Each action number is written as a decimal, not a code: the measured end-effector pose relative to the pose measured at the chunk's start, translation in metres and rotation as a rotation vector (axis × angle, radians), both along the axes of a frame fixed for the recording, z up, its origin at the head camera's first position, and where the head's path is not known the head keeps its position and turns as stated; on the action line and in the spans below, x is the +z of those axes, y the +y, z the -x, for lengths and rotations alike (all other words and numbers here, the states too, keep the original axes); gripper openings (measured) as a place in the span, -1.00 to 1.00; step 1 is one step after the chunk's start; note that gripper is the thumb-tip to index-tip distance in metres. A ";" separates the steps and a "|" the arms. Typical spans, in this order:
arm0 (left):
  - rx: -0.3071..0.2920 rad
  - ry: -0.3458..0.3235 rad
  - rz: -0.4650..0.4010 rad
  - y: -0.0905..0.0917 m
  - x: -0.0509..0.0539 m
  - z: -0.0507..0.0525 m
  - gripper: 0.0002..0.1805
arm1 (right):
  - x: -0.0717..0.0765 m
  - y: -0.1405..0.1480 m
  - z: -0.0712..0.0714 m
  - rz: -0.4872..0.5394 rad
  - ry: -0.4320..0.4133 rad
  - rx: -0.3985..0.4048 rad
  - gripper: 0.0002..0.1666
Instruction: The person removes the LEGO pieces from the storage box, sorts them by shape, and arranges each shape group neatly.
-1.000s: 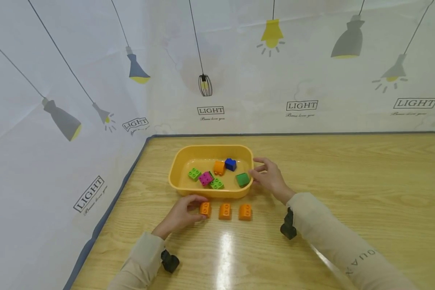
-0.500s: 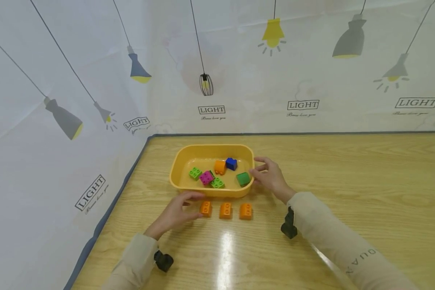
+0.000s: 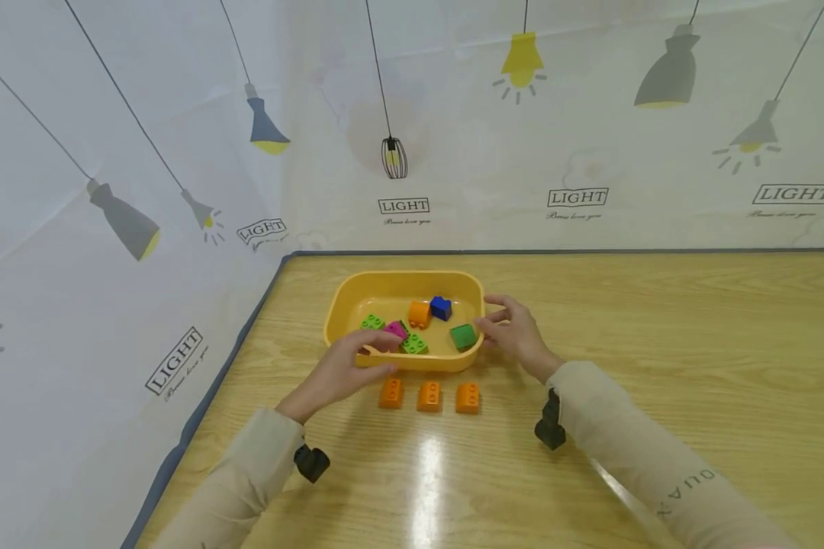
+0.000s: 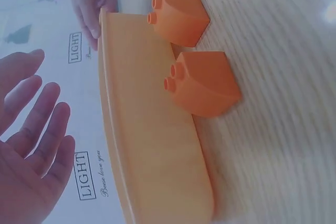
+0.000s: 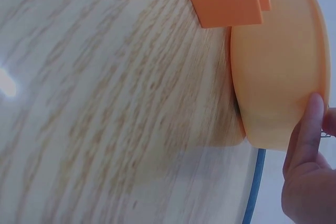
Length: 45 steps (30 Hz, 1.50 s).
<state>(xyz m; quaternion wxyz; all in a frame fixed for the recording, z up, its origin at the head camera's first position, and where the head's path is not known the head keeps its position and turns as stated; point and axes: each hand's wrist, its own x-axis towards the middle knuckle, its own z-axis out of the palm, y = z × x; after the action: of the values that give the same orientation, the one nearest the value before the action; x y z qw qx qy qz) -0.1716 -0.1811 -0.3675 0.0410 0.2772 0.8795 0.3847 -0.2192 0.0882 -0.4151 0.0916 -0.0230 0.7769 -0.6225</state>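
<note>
A yellow plastic tray on the table holds several toy building blocks: light green, magenta, orange, blue and dark green. My left hand hovers over the tray's front-left rim. Its fingers, loosely spread and holding nothing, show in the left wrist view. My right hand touches the tray's right end, its fingertips against the outer wall near the rim. Three orange curved blocks, left, middle and right, stand in a row before the tray.
Behind and to the left, a white sheet printed with lamps meets the wooden table along a dark blue edge. Each wrist carries a small black camera, left and right.
My left hand has let go of the leftmost orange block and moved up and forward over the tray's front rim. The right hand stays at the tray's right end.
</note>
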 end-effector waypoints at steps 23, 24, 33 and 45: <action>0.179 -0.069 0.139 0.034 -0.023 0.073 -0.68 | -0.001 -0.001 0.002 0.006 -0.035 -0.013 -0.42; 0.189 -0.074 0.142 0.035 -0.024 0.075 -0.68 | -0.001 -0.002 0.003 0.005 -0.036 -0.014 -0.41; 0.242 -0.110 0.154 0.049 -0.031 0.087 -0.67 | -0.001 0.000 0.003 0.007 -0.022 -0.011 -0.41; 0.300 -0.109 0.141 0.057 -0.040 0.090 -0.66 | -0.001 0.000 0.002 0.001 -0.020 -0.021 -0.41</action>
<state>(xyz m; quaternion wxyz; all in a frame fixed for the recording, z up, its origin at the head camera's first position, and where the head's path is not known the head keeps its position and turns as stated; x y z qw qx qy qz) -0.2620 -0.1239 -0.4079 0.0503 0.1179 0.9322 0.3384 -0.2216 0.0881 -0.4163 0.0928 -0.0088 0.7759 -0.6239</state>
